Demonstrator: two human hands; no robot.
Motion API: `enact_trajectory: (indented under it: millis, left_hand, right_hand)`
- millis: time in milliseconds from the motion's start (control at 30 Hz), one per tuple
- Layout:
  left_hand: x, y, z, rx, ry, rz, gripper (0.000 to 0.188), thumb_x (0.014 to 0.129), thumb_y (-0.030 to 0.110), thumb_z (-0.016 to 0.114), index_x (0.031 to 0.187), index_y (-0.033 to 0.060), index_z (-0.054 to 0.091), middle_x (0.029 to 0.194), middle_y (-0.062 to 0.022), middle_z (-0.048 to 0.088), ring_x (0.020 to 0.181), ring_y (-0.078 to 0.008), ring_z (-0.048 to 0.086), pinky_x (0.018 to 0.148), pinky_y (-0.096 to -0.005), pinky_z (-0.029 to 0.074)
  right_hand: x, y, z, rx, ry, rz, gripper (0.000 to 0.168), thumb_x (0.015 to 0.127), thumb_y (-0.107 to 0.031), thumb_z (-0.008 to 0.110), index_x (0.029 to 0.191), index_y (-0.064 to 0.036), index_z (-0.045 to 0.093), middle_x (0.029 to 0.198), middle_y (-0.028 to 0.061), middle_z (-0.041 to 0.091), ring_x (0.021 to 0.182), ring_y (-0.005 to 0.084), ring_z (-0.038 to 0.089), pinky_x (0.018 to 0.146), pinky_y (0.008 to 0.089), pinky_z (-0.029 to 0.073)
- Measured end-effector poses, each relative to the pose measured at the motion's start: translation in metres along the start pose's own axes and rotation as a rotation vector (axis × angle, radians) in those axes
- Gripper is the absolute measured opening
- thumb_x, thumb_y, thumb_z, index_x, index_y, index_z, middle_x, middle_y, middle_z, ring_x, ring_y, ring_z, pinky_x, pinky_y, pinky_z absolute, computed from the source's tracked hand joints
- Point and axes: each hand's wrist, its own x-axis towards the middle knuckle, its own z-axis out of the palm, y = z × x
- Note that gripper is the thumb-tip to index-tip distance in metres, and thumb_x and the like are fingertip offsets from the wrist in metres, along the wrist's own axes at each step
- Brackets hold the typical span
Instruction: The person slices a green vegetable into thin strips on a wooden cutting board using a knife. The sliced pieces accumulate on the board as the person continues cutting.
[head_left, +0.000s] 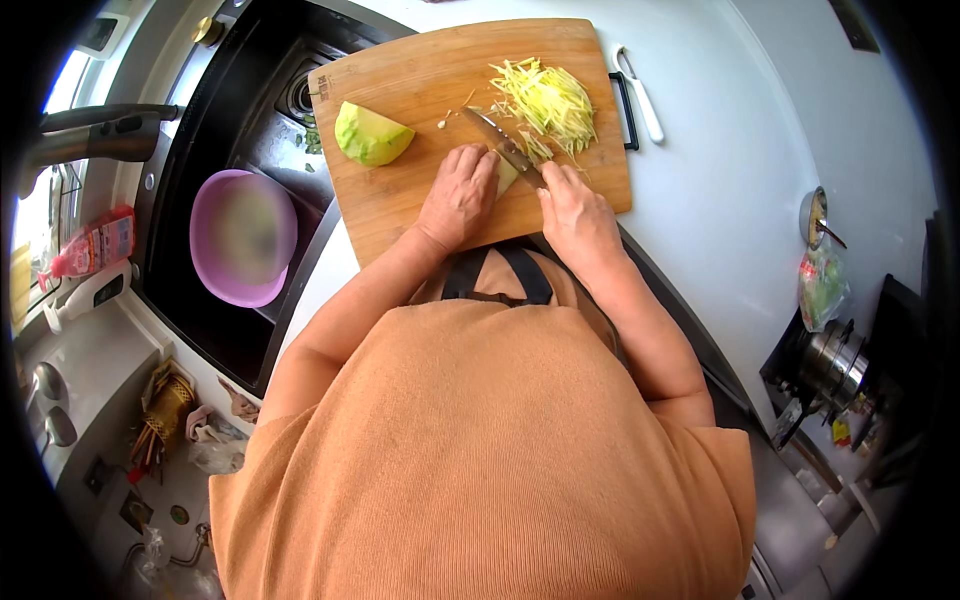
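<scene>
My right hand (574, 210) grips the handle end of a kitchen knife (501, 142), whose blade points up and to the left across a wooden cutting board (420, 67). Just left of the blade, my left hand (463, 187) presses with bent fingers on pale green vegetable slices (507, 174). A pile of thin yellow-green shreds (547, 101) lies at the board's upper right, and a few shreds lie along the blade. Towards the board's left side rests a large peeled piece of pale green vegetable (370, 135).
A white-handled peeler (643, 97) lies right of the board. At left, a purple basin (201, 232) with cloudy liquid stands in the dark sink (169, 262). Farther right are a small bowl (812, 217), a plastic bag of greens (821, 289) and a metal pot (836, 364).
</scene>
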Motion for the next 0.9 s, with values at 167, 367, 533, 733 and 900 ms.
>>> enact_trajectory:
  millis: [167, 367, 533, 733, 900]
  left_hand:
    - [-0.001, 0.001, -0.001, 0.011, -0.015, -0.011, 0.039, 0.077, 0.001, 0.061, 0.115, -0.0039, 0.053, 0.114, -0.0207, 0.053, 0.105, -0.0386, 0.051, 0.093, -0.0434, 0.043]
    - [-0.001, 0.002, -0.002, 0.002, -0.015, -0.014, 0.040, 0.077, 0.001, 0.061, 0.115, -0.0040, 0.053, 0.114, -0.0207, 0.052, 0.107, -0.0392, 0.050, 0.094, -0.0437, 0.043]
    - [-0.001, 0.002, -0.002, 0.002, -0.019, -0.013, 0.038, 0.076, 0.002, 0.061, 0.112, -0.0030, 0.053, 0.112, -0.0206, 0.052, 0.106, -0.0397, 0.050, 0.093, -0.0438, 0.043]
    - [0.000, 0.000, -0.001, -0.002, -0.015, 0.013, 0.035, 0.076, 0.002, 0.062, 0.110, -0.0019, 0.053, 0.111, -0.0204, 0.052, 0.105, -0.0389, 0.051, 0.092, -0.0432, 0.043]
    - [-0.001, -0.001, -0.001, -0.024, -0.012, -0.012, 0.035, 0.077, 0.001, 0.062, 0.111, -0.0019, 0.053, 0.111, -0.0198, 0.053, 0.105, -0.0381, 0.051, 0.092, -0.0428, 0.043]
  right_hand:
    - [-0.006, -0.004, -0.009, -0.027, -0.056, -0.014, 0.011, 0.091, -0.006, 0.050, 0.100, -0.004, 0.045, 0.090, 0.0208, 0.057, 0.073, 0.0427, 0.063, 0.063, 0.0499, 0.053]
    - [-0.007, -0.008, -0.010, -0.076, -0.087, -0.009, 0.017, 0.085, 0.002, 0.051, 0.100, -0.004, 0.044, 0.091, 0.0210, 0.055, 0.074, 0.0427, 0.063, 0.065, 0.0496, 0.054]
    - [-0.002, -0.012, -0.003, -0.080, -0.107, 0.007, 0.019, 0.083, 0.002, 0.051, 0.100, -0.004, 0.044, 0.093, 0.0219, 0.055, 0.075, 0.0430, 0.064, 0.066, 0.0497, 0.055]
    - [0.006, -0.009, 0.013, -0.041, -0.004, 0.028, 0.015, 0.088, -0.005, 0.052, 0.102, -0.005, 0.045, 0.095, 0.0205, 0.056, 0.076, 0.0435, 0.063, 0.066, 0.0506, 0.054]
    - [0.006, -0.001, 0.010, 0.023, 0.047, 0.010, 0.014, 0.092, -0.010, 0.051, 0.104, -0.005, 0.045, 0.095, 0.0209, 0.058, 0.077, 0.0438, 0.063, 0.067, 0.0511, 0.053]
